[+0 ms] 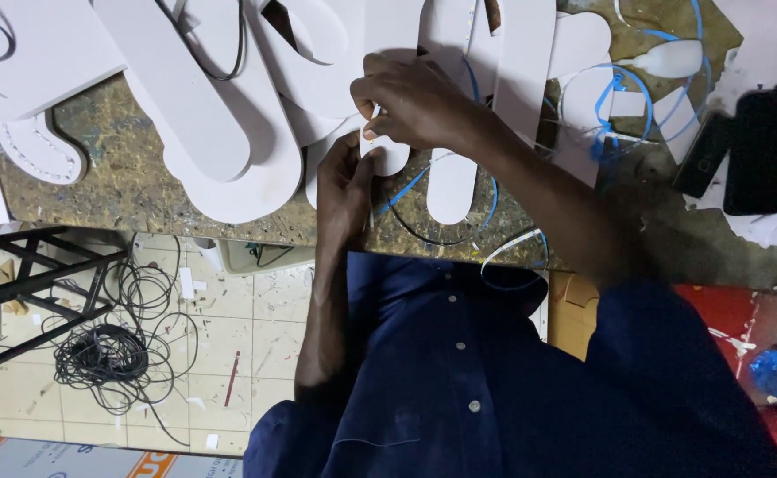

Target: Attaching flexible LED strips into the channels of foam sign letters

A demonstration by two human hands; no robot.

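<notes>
Dark blue buttoned shirt cloth (459, 372) fills the near foreground, worn by the person who leans over the worn, speckled counter (131, 177). Both forearms reach forward from it to a small white rounded plastic piece (392, 158) that sits at the counter's near edge, just beside a longer white oval plastic strip (451, 188).

Progress, judged from the layout: many large white flat plastic cut-outs with rounded ends (229, 115) lie piled across the far counter, apparently shaped already, while thin blue wire loops (486, 199) and a white strip coil (614, 102) lie loose among them. The small piece appears to be mid-work; how much of the pile is finished cannot be told.

Pose: the left hand (346, 181) comes up from below, fingers curled, steadying the piece's lower side. The right hand (410, 102) arches over from above, its fingertips pinched together on the piece's upper end. Neither hand is spread.

Elsewhere: two black flat rectangular devices (760, 150) rest on white paper at the right edge; a tangled black cable bundle (96, 354) lies on the tiled floor (255, 354) below.
</notes>
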